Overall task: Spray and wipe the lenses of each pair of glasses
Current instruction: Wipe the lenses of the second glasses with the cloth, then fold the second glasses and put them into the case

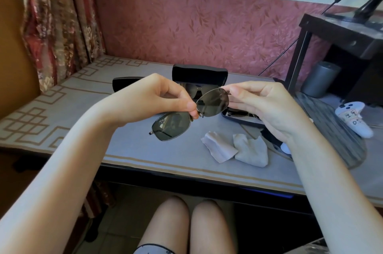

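Left hand is pinching the sunglasses at the bridge, thumb and fingertips closing on the metal between the two dark lenses. Right hand is gripping the far end of the frame, thumb and forefinger meeting at the corner of the upper lens while the other fingers are curling loosely below.

From the head view I am seeing the pair hanging tilted in the air above the counter, one lens high toward the right hand, the other dropping low toward the left forearm, and not touching the surface.

Two crumpled pale cloths are lying side by side on the counter, just under the right wrist. Behind the hands an open black case is standing with its lid up, and a second pair is lying in its tray. A closed black case is sitting behind the left hand. A white controller is resting at the right edge.
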`<state>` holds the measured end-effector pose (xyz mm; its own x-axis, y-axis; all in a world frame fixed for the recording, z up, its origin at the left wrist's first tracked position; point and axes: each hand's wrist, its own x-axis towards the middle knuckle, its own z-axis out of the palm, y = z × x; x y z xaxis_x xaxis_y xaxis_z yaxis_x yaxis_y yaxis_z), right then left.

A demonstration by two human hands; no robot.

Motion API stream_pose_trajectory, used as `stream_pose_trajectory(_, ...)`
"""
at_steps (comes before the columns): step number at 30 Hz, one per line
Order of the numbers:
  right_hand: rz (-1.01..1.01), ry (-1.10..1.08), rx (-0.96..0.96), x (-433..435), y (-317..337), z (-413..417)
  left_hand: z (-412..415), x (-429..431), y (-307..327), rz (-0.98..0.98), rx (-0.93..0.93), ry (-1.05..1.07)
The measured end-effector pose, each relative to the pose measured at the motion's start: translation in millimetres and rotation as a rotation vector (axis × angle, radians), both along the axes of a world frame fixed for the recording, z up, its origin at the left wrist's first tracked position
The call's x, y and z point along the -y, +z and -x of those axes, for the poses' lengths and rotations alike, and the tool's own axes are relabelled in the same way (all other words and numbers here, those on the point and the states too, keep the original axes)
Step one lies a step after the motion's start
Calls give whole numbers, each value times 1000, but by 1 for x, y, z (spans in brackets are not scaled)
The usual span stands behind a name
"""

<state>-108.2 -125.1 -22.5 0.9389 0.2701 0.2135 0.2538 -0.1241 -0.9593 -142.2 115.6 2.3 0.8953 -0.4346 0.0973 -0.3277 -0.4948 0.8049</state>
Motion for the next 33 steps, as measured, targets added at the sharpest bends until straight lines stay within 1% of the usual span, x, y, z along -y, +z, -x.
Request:
stream_pose_trajectory(3,-45,6,-18,-2,0,1,0,0,1,-31,21,-4)
stream_pose_trajectory(12,-191,-6,-46,-8,-7,7,-4,-1,0,-24,-2,-15)
stream_pose_trajectory(16,-286,39,-69,-11,-10,10,-6,-1,-2,-16,12,17)
stream_pose_trajectory(22,-234,32,-34,-10,-11,10,-7,-1,-3,-13,6,64)
stream_pose_trajectory(26,-248,22,-35,-6,-11,10,-9,-3,-3,-21,11,105)
stream_pose_trajectory(30,-298,-43,-2,-8,-11,9,-10,-15,-13,118,76,244)
stream_pose_trajectory(32,-359,-65,-5,-8,-10,8,-10,-23,-24,261,65,344)
stream_pose_trajectory(33,-386,-73,-9,-7,-10,8,-10,-26,-31,338,23,398)
